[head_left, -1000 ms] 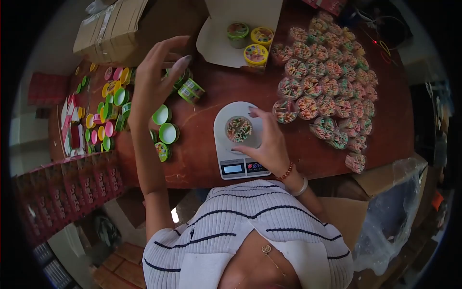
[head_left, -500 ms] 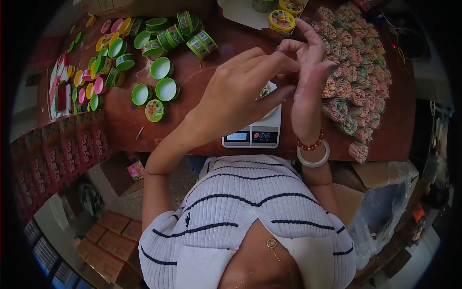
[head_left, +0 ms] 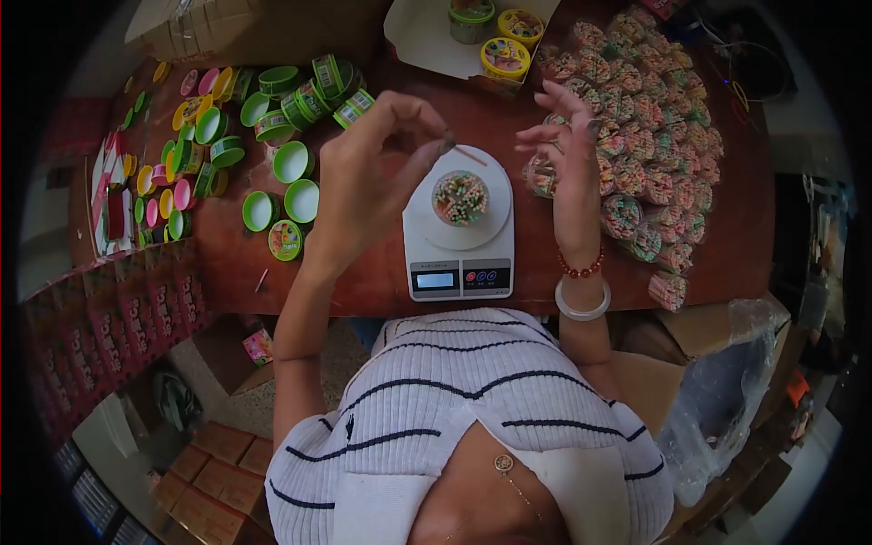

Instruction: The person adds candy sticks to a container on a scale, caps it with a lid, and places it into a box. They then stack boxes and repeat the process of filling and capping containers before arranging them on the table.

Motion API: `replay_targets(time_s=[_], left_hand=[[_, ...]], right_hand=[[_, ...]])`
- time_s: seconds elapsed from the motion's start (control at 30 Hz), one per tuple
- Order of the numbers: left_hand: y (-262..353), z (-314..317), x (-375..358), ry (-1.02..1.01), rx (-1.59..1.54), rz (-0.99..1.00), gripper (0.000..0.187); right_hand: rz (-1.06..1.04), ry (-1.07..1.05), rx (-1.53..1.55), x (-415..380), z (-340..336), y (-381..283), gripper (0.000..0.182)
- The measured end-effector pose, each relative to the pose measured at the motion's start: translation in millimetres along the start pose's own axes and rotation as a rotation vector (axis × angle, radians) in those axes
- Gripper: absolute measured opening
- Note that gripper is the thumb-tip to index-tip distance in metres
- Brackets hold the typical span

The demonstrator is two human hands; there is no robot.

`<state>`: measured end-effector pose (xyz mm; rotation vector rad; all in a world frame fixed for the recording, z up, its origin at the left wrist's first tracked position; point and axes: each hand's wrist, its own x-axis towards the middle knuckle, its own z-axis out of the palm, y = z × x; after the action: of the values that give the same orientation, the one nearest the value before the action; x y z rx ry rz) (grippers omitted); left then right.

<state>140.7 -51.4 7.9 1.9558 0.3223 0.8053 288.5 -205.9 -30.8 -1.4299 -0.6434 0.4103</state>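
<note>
My left hand pinches a thin pinkish stick between thumb and forefinger. Below the stick, a round clear tub packed with thin coloured sticks stands upright on a white digital scale. Right of the scale is my right hand, its fingers apart and slightly bent, holding nothing that I can see. A bead bracelet and a pale bangle circle that wrist. Many bundles of pink and green sticks are massed beyond it. The scale's display digits are too small to read.
Green tubs and smaller pink, yellow and green ones lie across the left of the table. An open carton at the back holds lidded tubs. Red printed packs line the left edge. A plastic-lined box stands below right.
My hands have moved apart from each other, the left one to the left with the stick pinched in it. The tub on the scale now shows. The view has shifted slightly.
</note>
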Motion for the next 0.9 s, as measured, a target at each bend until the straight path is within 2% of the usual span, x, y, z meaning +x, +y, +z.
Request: replay_targets(time_s=[0.1,0.13,0.2,0.23,0.3,0.4,0.57,0.6,0.63,0.7,0.73,0.8,0.83,0.9], left_hand=[[1.3,2.6,-12.1,-0.192,0.302,0.040,0.021],[0.7,2.8,-13.7,-0.193,0.305,0.048,0.021],[2.3,-0.5,-14.0,-0.225,0.523,0.177,0.020],[11.8,-2.4,-12.5,-0.274,0.556,0.159,0.017],[12.6,-5.3,-9.6,-0.338,0.600,0.286,0.016],[17.2,-6.0,-7.5,-0.456,0.642,0.308,0.019],[33.3,-19.9,6.0,-0.618,0.701,0.384,0.028],[36.0,-20.3,6.6,-0.659,0.714,0.378,0.028],[33.4,-14.6,5.4,-0.677,0.724,0.426,0.029],[22.7,-4.4,0.2,-0.725,0.771,0.499,0.028],[18.4,-2.5,1.1,-0.740,0.737,0.474,0.025],[17.3,-19.5,20.0,-0.717,0.590,0.429,0.025],[23.5,-31.2,39.9,-0.553,0.614,0.390,0.030],[20.8,-65.4,106.1,-0.184,0.879,0.489,0.036]], right_hand=[[0.080,-0.018,-0.010,-6.3,-16.6,8.3,0.062],[0.095,-0.009,-0.006,-10.1,-17.2,9.1,0.058],[0.070,-0.025,-0.019,-16.5,-19.8,11.1,0.056],[0.052,-0.046,-0.035,-18.7,-20.3,12.5,0.054],[0.051,-0.044,-0.013,-21.5,-20.8,16.4,0.051],[0.066,-0.066,-0.069,-22.3,-23.9,24.5,0.051],[-0.040,-0.101,-0.148,-22.1,-22.7,22.8,0.050],[0.012,-0.106,-0.121,-23.0,-20.1,16.5,0.048],[0.063,-0.113,-0.097,-22.6,-19.3,12.9,0.047],[0.009,-0.124,-0.124,-18.9,-20.0,14.4,0.042],[0.007,-0.139,-0.159,-17.2,-20.2,14.5,0.041],[-0.021,-0.163,-0.214,-14.2,-21.3,18.4,0.044],[-0.035,-0.158,-0.208,-7.7,-21.9,17.4,0.044],[0.041,-0.229,-0.201,3.6,-22.3,5.0,0.041]])
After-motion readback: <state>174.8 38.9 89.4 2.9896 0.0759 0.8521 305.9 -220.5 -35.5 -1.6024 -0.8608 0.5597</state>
